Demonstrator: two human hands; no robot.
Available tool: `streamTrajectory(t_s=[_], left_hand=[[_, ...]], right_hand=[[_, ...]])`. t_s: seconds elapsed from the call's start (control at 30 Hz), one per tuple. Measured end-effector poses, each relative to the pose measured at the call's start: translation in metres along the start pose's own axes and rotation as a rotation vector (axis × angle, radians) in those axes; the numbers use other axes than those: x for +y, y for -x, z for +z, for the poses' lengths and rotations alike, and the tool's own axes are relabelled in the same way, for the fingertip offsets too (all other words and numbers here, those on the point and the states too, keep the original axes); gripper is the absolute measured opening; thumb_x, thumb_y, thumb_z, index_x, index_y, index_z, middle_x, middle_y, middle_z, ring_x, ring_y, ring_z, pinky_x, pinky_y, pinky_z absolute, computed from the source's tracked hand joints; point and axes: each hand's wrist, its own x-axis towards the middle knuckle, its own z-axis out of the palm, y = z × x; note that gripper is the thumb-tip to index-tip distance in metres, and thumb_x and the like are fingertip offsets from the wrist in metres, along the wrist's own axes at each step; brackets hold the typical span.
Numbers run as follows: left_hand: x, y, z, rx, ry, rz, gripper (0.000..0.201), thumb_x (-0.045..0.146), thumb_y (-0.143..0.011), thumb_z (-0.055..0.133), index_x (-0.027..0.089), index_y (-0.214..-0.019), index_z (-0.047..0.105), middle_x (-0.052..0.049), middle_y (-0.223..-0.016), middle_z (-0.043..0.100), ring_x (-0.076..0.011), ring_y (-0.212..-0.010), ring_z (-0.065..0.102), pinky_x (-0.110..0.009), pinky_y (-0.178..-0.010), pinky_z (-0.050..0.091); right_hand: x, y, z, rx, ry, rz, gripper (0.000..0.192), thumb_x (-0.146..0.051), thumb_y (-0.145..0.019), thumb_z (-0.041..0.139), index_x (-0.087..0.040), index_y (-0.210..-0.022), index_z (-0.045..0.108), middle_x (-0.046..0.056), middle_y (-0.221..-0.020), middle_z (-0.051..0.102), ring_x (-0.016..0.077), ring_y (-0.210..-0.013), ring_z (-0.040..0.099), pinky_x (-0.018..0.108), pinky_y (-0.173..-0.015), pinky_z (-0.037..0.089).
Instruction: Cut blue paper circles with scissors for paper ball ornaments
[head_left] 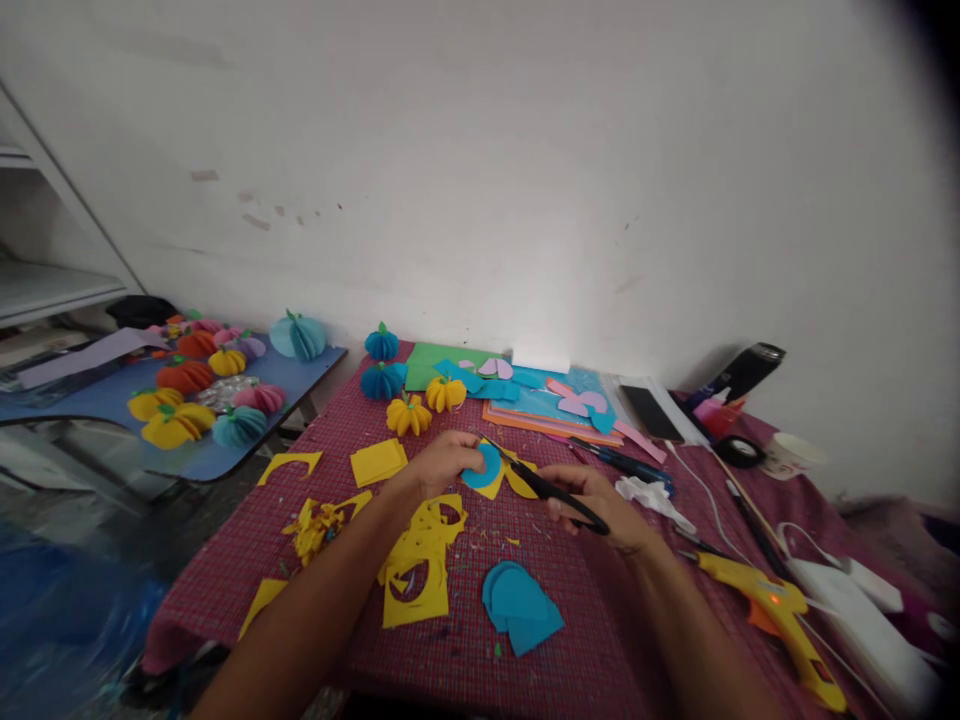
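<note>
My left hand (454, 460) pinches a blue paper circle (481, 468) laid over a piece of yellow paper (495, 486). In my right hand (585, 497) is a pair of black-handled scissors (551, 490), its blades beside the right edge of the yellow paper. Just below the blades lies another yellow piece (519, 484). Nearer to me is a small pile of blue paper pieces (519, 603). Yellow offcuts (420, 552) with round holes are spread under and beside my left forearm, and a stack of yellow squares (378, 462) sits left of my hand.
A yellow glue gun (772, 600) with a glowing orange light lies at the right, near white cables. Behind it are a phone (651, 413) and a black bottle (746, 370). Paper pumpkins (409, 414) stand at the back left, more on a blue table (315, 372). Coloured sheets (547, 418) lie by the wall.
</note>
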Motion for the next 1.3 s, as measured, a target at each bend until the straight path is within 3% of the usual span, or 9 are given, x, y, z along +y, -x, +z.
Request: streamTrajectory(t_s=[0.47, 0.67, 1.3], left_hand=[[-0.005, 0.000, -0.003, -0.046, -0.150, -0.028, 0.004, 0.013, -0.054, 0.059, 0.013, -0.057, 0.060, 0.001, -0.052, 0.052, -0.0083, -0.046, 0.041, -0.023, -0.046, 0.030], [-0.004, -0.001, -0.005, -0.107, -0.165, -0.047, 0.003, 0.014, -0.055, 0.059, 0.013, -0.057, 0.059, 0.002, -0.051, 0.050, -0.0072, -0.046, 0.040, -0.022, -0.046, 0.029], [-0.003, 0.004, -0.005, -0.214, -0.380, -0.070, 0.012, 0.019, -0.057, 0.058, 0.014, -0.065, 0.065, 0.002, -0.059, 0.054, -0.0092, -0.051, 0.042, -0.021, -0.048, 0.030]], right_hand=[[0.001, 0.004, -0.013, -0.048, 0.013, 0.084, 0.042, -0.035, -0.073, 0.074, -0.017, -0.109, 0.065, -0.003, -0.065, 0.057, 0.0063, -0.045, 0.045, 0.017, -0.041, 0.037], [0.001, 0.005, -0.016, -0.072, 0.014, 0.083, 0.043, -0.035, -0.072, 0.075, -0.018, -0.110, 0.065, -0.002, -0.072, 0.059, 0.0055, -0.047, 0.045, 0.016, -0.041, 0.037], [-0.008, 0.014, -0.027, -0.165, 0.110, 0.131, 0.045, -0.036, -0.075, 0.073, -0.017, -0.114, 0.064, -0.001, -0.071, 0.061, 0.0050, -0.047, 0.044, 0.016, -0.042, 0.036]])
